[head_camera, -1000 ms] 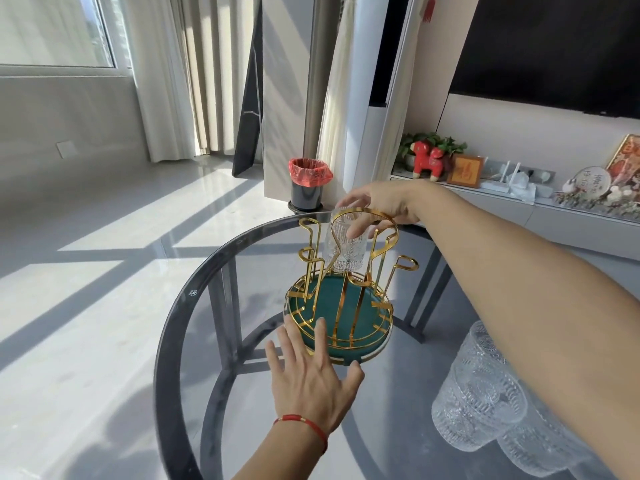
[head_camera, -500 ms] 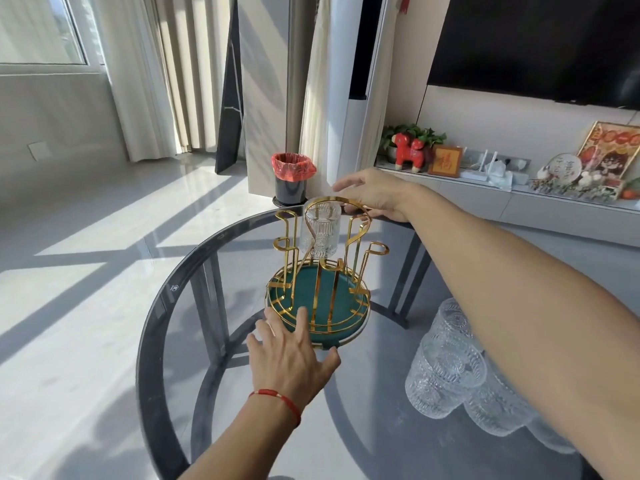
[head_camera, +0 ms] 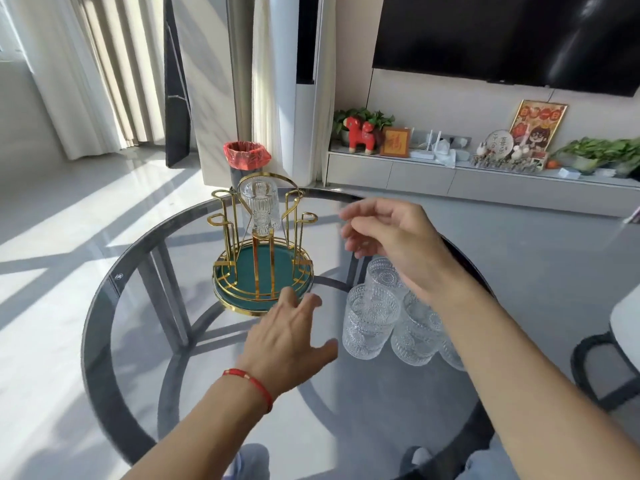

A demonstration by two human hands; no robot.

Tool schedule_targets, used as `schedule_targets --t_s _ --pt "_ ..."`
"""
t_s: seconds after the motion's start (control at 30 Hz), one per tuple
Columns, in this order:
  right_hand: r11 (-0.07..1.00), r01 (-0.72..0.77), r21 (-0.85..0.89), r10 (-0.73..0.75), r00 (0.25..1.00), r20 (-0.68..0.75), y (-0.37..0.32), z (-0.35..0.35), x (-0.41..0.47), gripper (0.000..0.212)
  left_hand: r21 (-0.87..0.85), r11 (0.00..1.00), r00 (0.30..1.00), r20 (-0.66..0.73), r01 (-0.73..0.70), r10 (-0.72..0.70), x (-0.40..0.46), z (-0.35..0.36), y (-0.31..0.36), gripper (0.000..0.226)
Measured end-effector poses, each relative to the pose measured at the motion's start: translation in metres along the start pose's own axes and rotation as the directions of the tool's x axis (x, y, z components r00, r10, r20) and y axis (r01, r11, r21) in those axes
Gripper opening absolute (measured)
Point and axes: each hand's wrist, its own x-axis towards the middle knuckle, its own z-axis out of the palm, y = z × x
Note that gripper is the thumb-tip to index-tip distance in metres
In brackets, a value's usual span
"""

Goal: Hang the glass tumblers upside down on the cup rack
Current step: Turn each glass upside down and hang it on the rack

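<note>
Both hands are empty. The right hand point(head_camera: 388, 233) hangs above the table with its fingers loosely curled and apart, holding nothing; the left hand point(head_camera: 291, 336) is spread flat and wide, fingertips at or just short of the near rim of the cup rack point(head_camera: 262, 268) (whether they touch the rim I cannot tell).

Beyond the left hand, and to the left of the right hand, the rack stands on the round glass table point(head_camera: 104, 306): a green tray base ringed in gold wire, with gold pegs rising from it. One tumbler point(head_camera: 260, 206) sits mouth-down over a peg on the far side of the rack, its thick base uppermost. The other pegs in view look bare.

Directly under the right wrist and forearm, to the right of the left hand, a cluster of patterned glass tumblers point(head_camera: 372, 322) stands upright on the table, touching one another; the arm hides part of the group, so I cannot count them.

By my reading, one glass is hung and the person is between glasses, about to fetch another. The next move calls for the right hand to drop onto the nearest tumbler, close round its ribbed wall, lift it clear of its neighbours without knocking them, turn it mouth-down and lower it over a free peg, with the left hand steadying the rack if it shifts on the slick glass.
</note>
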Motion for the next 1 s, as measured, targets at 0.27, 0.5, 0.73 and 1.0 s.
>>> schedule_targets --t_s 0.27,0.5,0.73,1.0 --pt "0.978 -0.103 0.182 0.146 0.959 -0.242 0.052 -0.013 -0.068 0.016 -0.544 0.839 0.999 0.04 0.017 0.006 0.012 0.043 0.028 0.101" --pt "0.996 -0.09 -0.025 0.072 0.914 -0.4 0.06 -0.005 -0.065 0.026 -0.568 0.823 0.994 -0.099 -0.016 -0.049 0.024 0.054 0.043 0.094" --pt "0.961 -0.032 -0.275 -0.063 0.942 -0.331 0.058 -0.004 -0.071 0.02 -0.608 0.789 0.97 -0.12 0.095 -0.209 0.033 0.03 0.027 0.085" --pt "0.921 -0.134 -0.366 0.155 0.988 0.029 0.063 0.031 -0.073 0.065 -0.986 -0.009 0.921 0.156 0.164 -0.357 0.024 0.0 0.006 0.066"
